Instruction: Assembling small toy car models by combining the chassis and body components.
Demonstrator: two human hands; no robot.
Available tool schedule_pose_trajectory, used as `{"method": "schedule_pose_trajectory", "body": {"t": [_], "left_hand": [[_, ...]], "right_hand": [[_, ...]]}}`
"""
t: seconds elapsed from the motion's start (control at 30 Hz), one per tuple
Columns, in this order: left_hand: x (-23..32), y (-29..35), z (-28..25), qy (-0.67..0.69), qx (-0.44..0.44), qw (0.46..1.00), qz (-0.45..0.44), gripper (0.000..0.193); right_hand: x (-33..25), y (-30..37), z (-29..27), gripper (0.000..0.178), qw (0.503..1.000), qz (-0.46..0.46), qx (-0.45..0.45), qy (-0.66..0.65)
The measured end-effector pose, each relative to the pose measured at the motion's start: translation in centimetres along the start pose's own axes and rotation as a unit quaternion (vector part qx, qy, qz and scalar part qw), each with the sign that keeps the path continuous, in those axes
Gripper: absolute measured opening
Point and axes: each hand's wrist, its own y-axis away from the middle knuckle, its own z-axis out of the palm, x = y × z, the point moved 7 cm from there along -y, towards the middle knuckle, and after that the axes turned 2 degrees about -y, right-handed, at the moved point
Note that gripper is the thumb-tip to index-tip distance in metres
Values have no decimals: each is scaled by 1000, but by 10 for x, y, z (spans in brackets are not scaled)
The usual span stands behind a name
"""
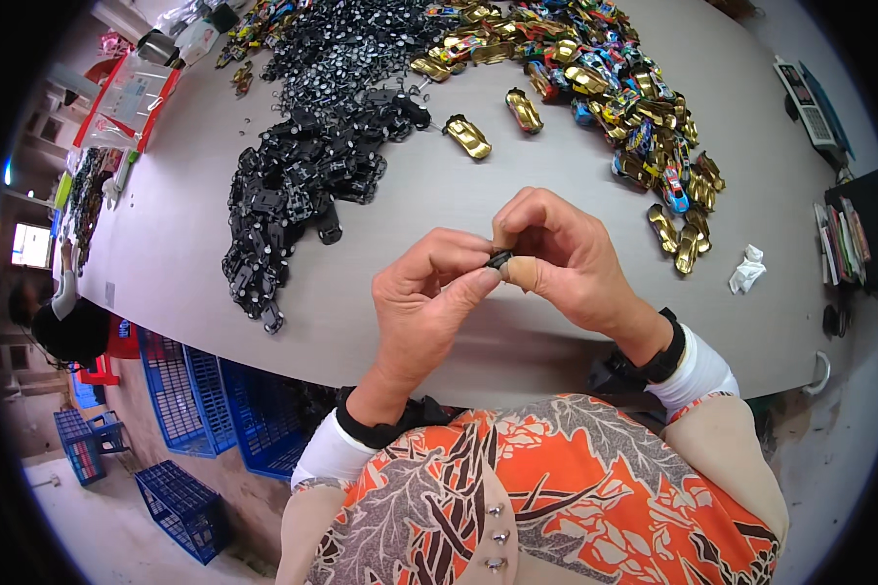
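Left hand (424, 297) and right hand (568, 255) — both pinched close — grip one small, rounded black piece (498, 258). Shiny gold toy cars (467, 136) lie beyond.

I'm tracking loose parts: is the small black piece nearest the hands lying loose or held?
Held. The small black piece sits between the pinched fingertips of the left hand and right hand, which partly hide it.

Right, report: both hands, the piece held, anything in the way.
Left hand and right hand: fingertips together on one small dark piece. Piece partly hidden in the pinch. Jumbled pile of black toy-car chassis apart, ahead-left of hands.
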Motion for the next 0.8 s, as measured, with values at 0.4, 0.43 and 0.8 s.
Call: {"method": "schedule_pose_trajectory", "body": {"t": [0.4,0.43,0.8], "left_hand": [[-43,14,19,236,-199,889,-339,40],[-43,15,20,237,-198,889,-338,40],[-41,1,0,219,-51,923,-311,23]], "right_hand": [[-23,1,3,22,990,-87,-65,92],[-24,0,1,22,990,-85,-66,92],[-6,2,-14,17,997,-53,13,48]]}}
